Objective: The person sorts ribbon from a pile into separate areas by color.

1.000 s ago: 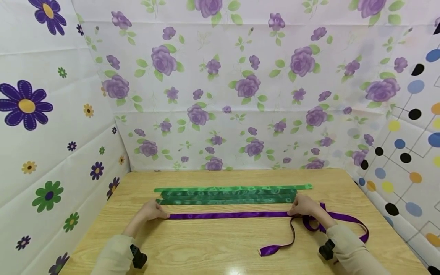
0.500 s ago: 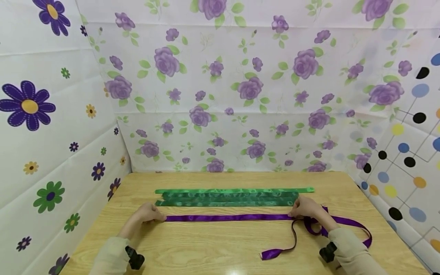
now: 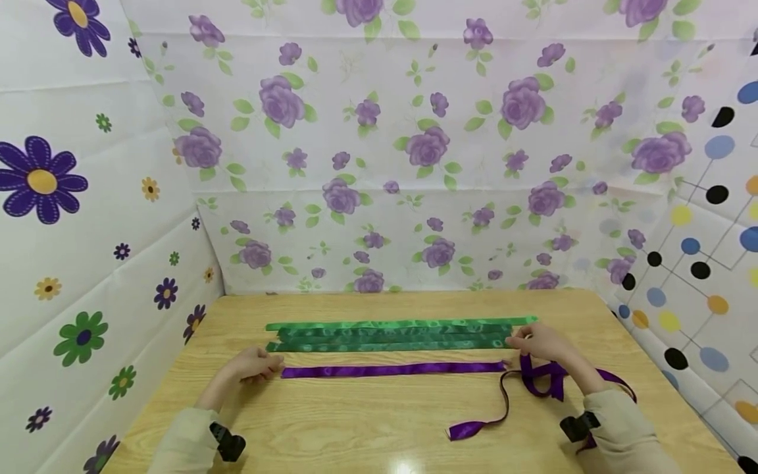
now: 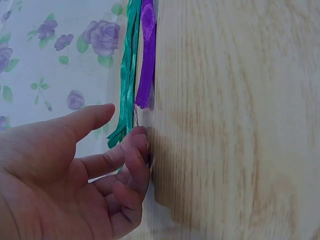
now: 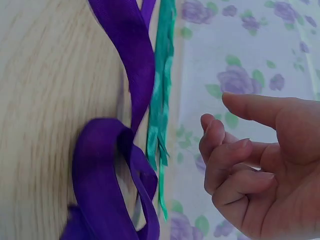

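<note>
A cut strip of purple ribbon (image 3: 391, 370) lies straight across the wooden table. Just off its left end is my left hand (image 3: 251, 366), with thumb and index finger apart and the other fingers loosely bent. The left wrist view shows a fine thread (image 4: 136, 115) trailing from the strip's frayed end (image 4: 142, 104) toward those fingertips. My right hand (image 3: 541, 345) hovers over the right ends of the green ribbons (image 3: 391, 338), its thumb away from its curled fingers and nothing between them. Beside it, a longer purple ribbon (image 5: 97, 175) lies in loose loops.
Light and dark green strips lie side by side behind the purple one. A loose purple tail (image 3: 466, 431) curls toward the front of the table (image 3: 331, 421). Flowered cloth (image 3: 379, 164) hangs behind the back edge, with patterned sheets at both sides.
Both hands have let go of the purple strip's ends. The left hand drew slightly left; the right hand rose away to the right and back. The strip stays straight on the table.
</note>
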A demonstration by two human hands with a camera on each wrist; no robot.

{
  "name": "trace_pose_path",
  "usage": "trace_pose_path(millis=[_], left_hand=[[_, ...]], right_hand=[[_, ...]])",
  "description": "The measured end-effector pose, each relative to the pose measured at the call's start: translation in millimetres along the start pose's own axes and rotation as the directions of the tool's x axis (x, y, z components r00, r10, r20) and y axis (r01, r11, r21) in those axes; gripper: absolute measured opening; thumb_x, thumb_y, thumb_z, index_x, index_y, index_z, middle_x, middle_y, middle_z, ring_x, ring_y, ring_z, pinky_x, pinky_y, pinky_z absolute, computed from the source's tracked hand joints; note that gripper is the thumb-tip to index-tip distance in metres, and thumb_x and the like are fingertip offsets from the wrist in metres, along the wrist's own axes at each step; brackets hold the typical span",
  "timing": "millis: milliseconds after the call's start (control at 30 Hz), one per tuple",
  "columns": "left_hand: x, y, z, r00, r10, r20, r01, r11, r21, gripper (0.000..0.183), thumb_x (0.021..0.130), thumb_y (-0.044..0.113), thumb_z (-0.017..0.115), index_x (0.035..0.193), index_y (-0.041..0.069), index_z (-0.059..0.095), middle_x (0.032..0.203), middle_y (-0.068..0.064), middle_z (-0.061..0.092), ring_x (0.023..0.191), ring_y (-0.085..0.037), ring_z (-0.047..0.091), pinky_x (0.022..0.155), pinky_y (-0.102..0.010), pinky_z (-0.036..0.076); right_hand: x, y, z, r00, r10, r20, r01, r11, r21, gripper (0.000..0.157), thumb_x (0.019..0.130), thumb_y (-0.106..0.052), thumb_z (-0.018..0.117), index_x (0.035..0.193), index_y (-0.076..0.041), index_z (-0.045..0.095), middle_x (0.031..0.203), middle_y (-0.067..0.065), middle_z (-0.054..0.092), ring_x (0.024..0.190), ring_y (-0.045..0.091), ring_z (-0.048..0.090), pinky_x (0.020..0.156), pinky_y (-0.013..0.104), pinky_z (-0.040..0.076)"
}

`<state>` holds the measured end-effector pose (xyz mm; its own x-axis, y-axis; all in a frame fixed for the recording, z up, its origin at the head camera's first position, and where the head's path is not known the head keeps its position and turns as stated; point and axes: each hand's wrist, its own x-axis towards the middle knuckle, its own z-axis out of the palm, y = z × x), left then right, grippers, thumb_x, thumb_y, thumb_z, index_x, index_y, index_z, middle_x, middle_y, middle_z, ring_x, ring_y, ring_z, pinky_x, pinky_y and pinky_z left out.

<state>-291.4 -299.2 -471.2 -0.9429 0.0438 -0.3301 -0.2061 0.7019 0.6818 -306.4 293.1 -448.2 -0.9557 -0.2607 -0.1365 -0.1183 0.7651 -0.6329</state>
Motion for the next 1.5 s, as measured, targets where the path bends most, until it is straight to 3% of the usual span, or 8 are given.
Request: trace_pose_path(millis=[200,433,600,800,1033,1167,1333,1500], left_hand=[[-6.2,7.5,-1.2,1.0,0.014,-0.027,-0.014,1.0,0.01,0.03,0.098,0.026,0.055,0.094,-0.002,0.063,0.077,-0.006,0.064,0.058,-0.012,0.05,0.054,-0.024,0.037],[-18.5,27.6,-3.1,0.989,0.134,-0.067,-0.129,0.989,0.073,0.028,0.099,0.02,0.053,0.087,-0.004,0.06,0.067,-0.008,0.058,0.059,-0.016,0.051,0.058,-0.033,0.045],[-22.7,40.5,-1.8,0.984,0.157,-0.09,-0.147,0.984,0.102,0.026,0.098,0.02,0.054,0.086,-0.002,0.061,0.068,-0.009,0.059,0.061,-0.017,0.054,0.06,-0.034,0.047],[-23.2,49.6,3.8,0.963,0.239,-0.121,-0.218,0.962,0.166,0.026,0.097,0.018,0.056,0.099,-0.006,0.066,0.081,-0.016,0.066,0.068,-0.024,0.063,0.059,-0.032,0.05],[-23.7,59.3,16.9,0.939,0.314,-0.138,-0.307,0.949,0.068,0.02,0.098,0.012,0.054,0.096,-0.003,0.067,0.079,-0.015,0.065,0.068,-0.025,0.062,0.061,-0.036,0.053],[-23.7,67.6,31.0,0.922,0.373,-0.106,-0.376,0.927,-0.008,0.021,0.098,0.012,0.054,0.097,-0.004,0.067,0.081,-0.017,0.066,0.071,-0.026,0.063,0.066,-0.042,0.055],[-25.6,81.3,51.3,0.903,0.43,-0.014,-0.429,0.898,-0.099,0.024,0.1,0.013,0.051,0.102,-0.007,0.066,0.088,-0.022,0.065,0.072,-0.025,0.062,0.067,-0.042,0.054],[-27.7,96.2,70.3,0.882,0.465,0.075,-0.449,0.879,-0.164,0.027,0.101,0.015,0.05,0.104,-0.006,0.066,0.091,-0.025,0.064,0.074,-0.026,0.062,0.067,-0.041,0.054]], right_hand=[[-7.5,6.8,-10.2,1.0,-0.003,0.031,0.002,0.999,0.04,0.038,0.1,-0.033,0.053,0.088,0.001,0.064,0.058,0.0,0.049,0.047,0.009,0.033,0.05,0.027,0.035],[-14.6,9.0,-19.6,1.0,-0.013,0.021,0.01,0.995,0.099,0.038,0.1,-0.032,0.053,0.092,0.003,0.064,0.062,0.001,0.051,0.05,0.009,0.038,0.048,0.025,0.034],[-16.5,6.5,-18.5,0.996,-0.067,0.061,0.063,0.996,0.061,0.03,0.099,-0.027,0.055,0.097,0.001,0.066,0.074,0.007,0.059,0.058,0.012,0.046,0.051,0.025,0.037],[-15.6,8.8,-15.1,0.97,-0.199,0.136,0.195,0.98,0.048,0.025,0.098,-0.023,0.057,0.097,0.001,0.065,0.08,0.012,0.063,0.06,0.014,0.051,0.053,0.026,0.042],[-16.4,13.7,-11.1,0.949,-0.287,0.126,0.289,0.957,0.005,0.014,0.095,-0.015,0.062,0.097,-0.002,0.065,0.087,0.007,0.067,0.07,0.015,0.06,0.06,0.028,0.049],[-18.4,14.6,-3.9,0.943,-0.311,0.12,0.323,0.942,-0.094,0.011,0.087,-0.011,0.07,0.093,-0.005,0.065,0.079,-0.001,0.064,0.067,0.009,0.056,0.058,0.024,0.046],[-17.5,18.8,10.9,0.956,-0.281,0.087,0.294,0.928,-0.229,0.02,0.076,-0.013,0.08,0.088,-0.009,0.064,0.075,-0.002,0.059,0.064,0.004,0.048,0.057,0.023,0.041],[-14.0,28.2,20.9,0.959,-0.282,0.031,0.278,0.913,-0.299,0.014,0.078,-0.009,0.078,0.079,-0.013,0.065,0.069,-0.006,0.056,0.058,0.002,0.043,0.054,0.022,0.039]])
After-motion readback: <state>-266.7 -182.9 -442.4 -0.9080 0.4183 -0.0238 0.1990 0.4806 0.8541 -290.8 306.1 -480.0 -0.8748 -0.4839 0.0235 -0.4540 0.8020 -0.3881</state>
